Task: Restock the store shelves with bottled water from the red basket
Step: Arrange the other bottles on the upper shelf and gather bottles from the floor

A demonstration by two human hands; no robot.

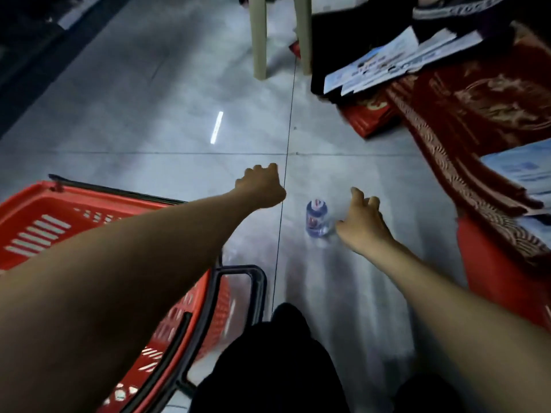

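Note:
A small clear water bottle (317, 218) with a blue and red label stands upright on the grey tiled floor. My right hand (364, 222) hovers just to its right, fingers spread and loosely bent, not holding it. My left hand (261, 186) reaches out above the floor to the bottle's upper left, its fingers curled under with nothing in them. The red basket (44, 222) with black handles sits on the floor at the lower left, under my left forearm; its inside is mostly hidden.
Two beige chair legs (259, 37) stand at the top centre. Red patterned packs (477, 114) and white-blue cartons (387, 64) pile up on the right. A dark shelf base (29, 40) runs along the upper left. My dark-clothed knees (277, 368) fill the bottom centre.

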